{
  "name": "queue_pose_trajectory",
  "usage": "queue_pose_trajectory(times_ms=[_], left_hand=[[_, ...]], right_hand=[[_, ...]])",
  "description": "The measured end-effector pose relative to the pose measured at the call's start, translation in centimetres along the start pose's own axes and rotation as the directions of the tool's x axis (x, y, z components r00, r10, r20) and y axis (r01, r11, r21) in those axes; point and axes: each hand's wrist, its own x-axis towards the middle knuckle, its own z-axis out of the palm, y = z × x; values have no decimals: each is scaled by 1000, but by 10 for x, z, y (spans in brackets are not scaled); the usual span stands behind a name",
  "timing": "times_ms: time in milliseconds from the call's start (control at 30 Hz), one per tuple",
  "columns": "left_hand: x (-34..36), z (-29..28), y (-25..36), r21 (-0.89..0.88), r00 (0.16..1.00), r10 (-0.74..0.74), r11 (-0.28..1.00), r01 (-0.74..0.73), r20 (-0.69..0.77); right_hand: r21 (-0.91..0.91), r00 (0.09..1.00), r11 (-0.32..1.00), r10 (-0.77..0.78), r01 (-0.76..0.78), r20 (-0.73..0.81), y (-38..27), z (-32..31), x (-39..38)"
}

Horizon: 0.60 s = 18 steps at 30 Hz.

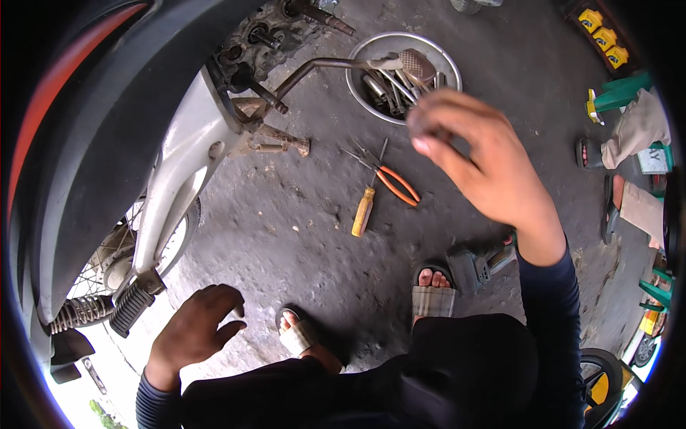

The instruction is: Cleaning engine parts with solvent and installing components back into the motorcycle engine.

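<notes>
My right hand (486,157) is raised over the floor, just nearer than a round metal basin (351,87). Its fingers curl toward the thumb, slightly blurred; a dark spot shows between them, too unclear to name. Low on the left, my left hand (196,330) hangs near the motorcycle's footpeg (133,306), fingers bent and thumb apart, holding nothing. Wrenches and other metal tools (391,93) fill the basin. Between the hands, pliers with orange handles (397,187) lie on the floor, touching or crossing a screwdriver with a yellowish handle (363,214).
A motorcycle (179,143) with exposed engine parts (261,36) takes up the left side. Its bent metal lever (314,64) reaches to the basin. A grey power tool (471,268) lies beside my right foot. Other people's feet (592,154) and green stools (625,93) are at the right.
</notes>
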Motion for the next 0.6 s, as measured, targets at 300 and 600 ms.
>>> queue_pose_trajectory(times_ms=[300,600], left_hand=[[-57,2,26,-153,980,20,987,-51,-199],[-91,31,-17,-179,939,17,980,-83,-344]], right_hand=[[-81,752,827,542,-556,375,-144,-56,-70],[-414,902,817,432,-401,-20,-76,-19,-25]])
